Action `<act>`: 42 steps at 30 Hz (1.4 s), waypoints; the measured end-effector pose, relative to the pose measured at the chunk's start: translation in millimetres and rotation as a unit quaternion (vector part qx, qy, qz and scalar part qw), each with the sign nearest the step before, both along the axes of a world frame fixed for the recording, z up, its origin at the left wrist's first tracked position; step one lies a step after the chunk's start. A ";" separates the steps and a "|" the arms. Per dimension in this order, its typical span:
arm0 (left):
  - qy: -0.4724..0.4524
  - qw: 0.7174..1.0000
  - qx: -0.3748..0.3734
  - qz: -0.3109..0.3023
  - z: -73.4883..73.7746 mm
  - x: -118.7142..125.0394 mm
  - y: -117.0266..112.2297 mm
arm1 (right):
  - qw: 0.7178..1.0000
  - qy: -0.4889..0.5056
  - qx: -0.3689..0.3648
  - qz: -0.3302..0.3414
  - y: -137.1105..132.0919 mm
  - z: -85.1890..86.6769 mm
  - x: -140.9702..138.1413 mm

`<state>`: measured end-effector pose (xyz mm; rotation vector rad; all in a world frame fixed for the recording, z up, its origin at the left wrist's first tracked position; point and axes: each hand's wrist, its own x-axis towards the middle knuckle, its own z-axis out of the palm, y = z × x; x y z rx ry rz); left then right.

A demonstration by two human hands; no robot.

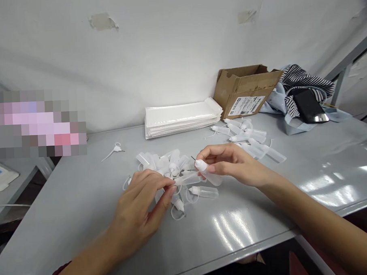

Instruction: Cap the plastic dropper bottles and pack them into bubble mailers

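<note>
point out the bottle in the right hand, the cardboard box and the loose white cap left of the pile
Bottle point(213, 179): head view, on its translucent body.
Cardboard box point(242, 87): head view, on its front wall, above the label.
Loose white cap point(117, 148): head view, on its white body.

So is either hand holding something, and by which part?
The right hand holds a needle-tipped bottle near its white cap. The left hand is at the bottle pile; whether it grips anything, I can't tell.

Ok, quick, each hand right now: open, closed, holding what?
Left hand: nearly closed in a pinch at the bottle pile; can't tell if it holds anything.
Right hand: closed, holding a small translucent bottle with a white cap.
</note>
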<state>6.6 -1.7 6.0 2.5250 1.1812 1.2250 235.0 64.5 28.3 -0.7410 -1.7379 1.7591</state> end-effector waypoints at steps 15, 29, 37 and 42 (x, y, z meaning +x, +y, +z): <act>0.022 1.000 0.010 0.018 -1.3 -0.7 -1.6 | 0.995 -0.088 -0.030 0.047 -7.9 -0.3 -11.3; 0.031 0.999 0.029 0.013 1.0 1.1 -1.6 | 0.996 -0.065 -0.049 0.045 -11.6 -1.3 -12.6; 0.029 0.999 0.034 0.012 -0.8 0.5 -1.9 | 0.996 -0.059 -0.056 0.047 -11.8 -0.9 -14.2; 0.034 0.999 0.035 0.013 -0.4 1.3 -1.5 | 0.996 -0.042 -0.065 0.045 -12.6 -1.9 -14.3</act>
